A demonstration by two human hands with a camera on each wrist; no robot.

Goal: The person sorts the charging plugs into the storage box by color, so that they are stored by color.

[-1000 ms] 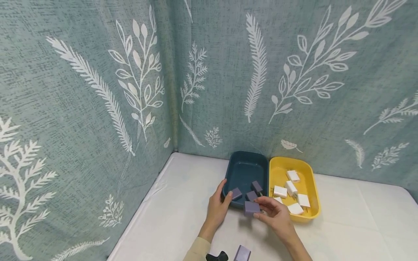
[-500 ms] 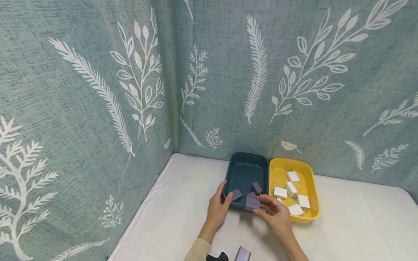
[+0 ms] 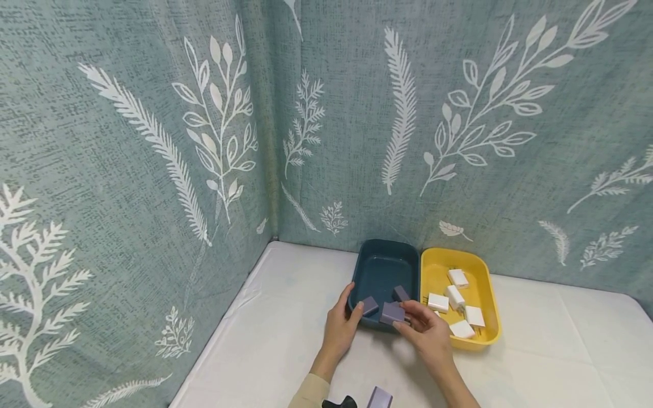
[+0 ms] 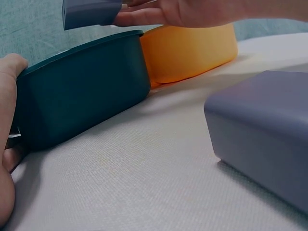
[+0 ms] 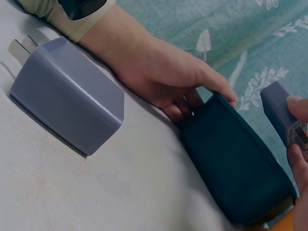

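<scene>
Between thumb and fingers, my right hand (image 3: 427, 335) pinches a purple plug-in charger (image 3: 391, 313) over the near end of a dark teal bin (image 3: 380, 276). In the left wrist view the held charger (image 4: 91, 13) hangs above the bin's rim. My left hand (image 3: 339, 328) grips the bin's near left corner, its thumb at the rim and fingers curled low against the wall, as the right wrist view shows. Inside the bin lie other purple chargers (image 3: 368, 306), partly covered by the held one. Another purple charger (image 5: 72, 94) with metal prongs lies on the white table near me.
A yellow bin (image 3: 483, 272) with several white chargers (image 3: 437, 302) stands against the teal bin's right side. Behind both hangs a patterned green curtain (image 3: 347, 141). A black object (image 3: 340, 402) shows by my left sleeve at the bottom edge.
My right hand has moved the purple charger slightly forward, from the teal bin's near edge to over its inside. The left hand keeps its grip on the bin.
</scene>
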